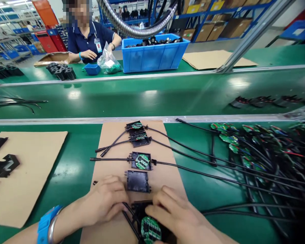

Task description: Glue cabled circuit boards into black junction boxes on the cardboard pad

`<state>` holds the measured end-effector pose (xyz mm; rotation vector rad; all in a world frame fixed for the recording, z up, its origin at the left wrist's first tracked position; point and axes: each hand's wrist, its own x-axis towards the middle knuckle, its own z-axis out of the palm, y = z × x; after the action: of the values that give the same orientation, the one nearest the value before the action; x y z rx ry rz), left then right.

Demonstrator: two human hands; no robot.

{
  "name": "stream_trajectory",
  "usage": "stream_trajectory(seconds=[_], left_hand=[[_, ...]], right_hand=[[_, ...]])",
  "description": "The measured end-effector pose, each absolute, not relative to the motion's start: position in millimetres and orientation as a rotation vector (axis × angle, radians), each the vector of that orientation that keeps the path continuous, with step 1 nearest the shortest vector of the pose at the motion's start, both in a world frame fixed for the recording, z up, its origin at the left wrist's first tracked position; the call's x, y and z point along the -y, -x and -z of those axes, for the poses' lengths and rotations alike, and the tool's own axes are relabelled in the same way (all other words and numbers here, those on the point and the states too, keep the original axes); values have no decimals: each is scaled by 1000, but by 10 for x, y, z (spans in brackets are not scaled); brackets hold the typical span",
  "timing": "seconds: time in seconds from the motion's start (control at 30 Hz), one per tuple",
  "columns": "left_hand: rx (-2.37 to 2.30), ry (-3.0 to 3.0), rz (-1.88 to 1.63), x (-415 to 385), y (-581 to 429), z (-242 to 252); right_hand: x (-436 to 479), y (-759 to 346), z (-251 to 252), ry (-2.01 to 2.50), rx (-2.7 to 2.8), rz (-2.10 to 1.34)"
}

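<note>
The person's left hand [109, 200] is low down, over a long sheet of brown card [106, 169] on the green bench [73, 162]. Its grip is closed on a thin black cord [130, 224]. The right hand [174, 210] is just across from it. Its grip is around the near black box [141, 205], with its fingers bent over the side. The hand hides a lot of that box. The near box is at the bottom of the view, between the two hands, and a round green board [151, 230] sits in it.

Just past the hands is a flat black tray [137, 181]. Behind it, three more black boxes [141, 141] stand in a row, with green boards and black cords. A big, messy pile of boards and cords [234, 148] lies to the right. On the left, black parts [8, 165] lie on another card sheet [27, 196].
</note>
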<state>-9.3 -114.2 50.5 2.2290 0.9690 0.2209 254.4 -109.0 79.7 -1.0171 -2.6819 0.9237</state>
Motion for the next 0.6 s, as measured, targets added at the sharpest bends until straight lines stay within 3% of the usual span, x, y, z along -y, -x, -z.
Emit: stream_trajectory(seconds=[0.23,0.37,0.47,0.6], left_hand=[[-795,-2397,-483,1170,77,-243],[-781,-2320,-684,1129,166,-307],[-949,-2292,-779,1114,284,-444],[-1203,-2274,-756,1090,385,-519]], right_hand=[[1373,-2458,-147,833,2776,-567],[1261,-2596,-468,776,2685,-908],[1084,-2759,-828,977,2451,-1263],[751,-2906,-791,1112,2419,-1148]])
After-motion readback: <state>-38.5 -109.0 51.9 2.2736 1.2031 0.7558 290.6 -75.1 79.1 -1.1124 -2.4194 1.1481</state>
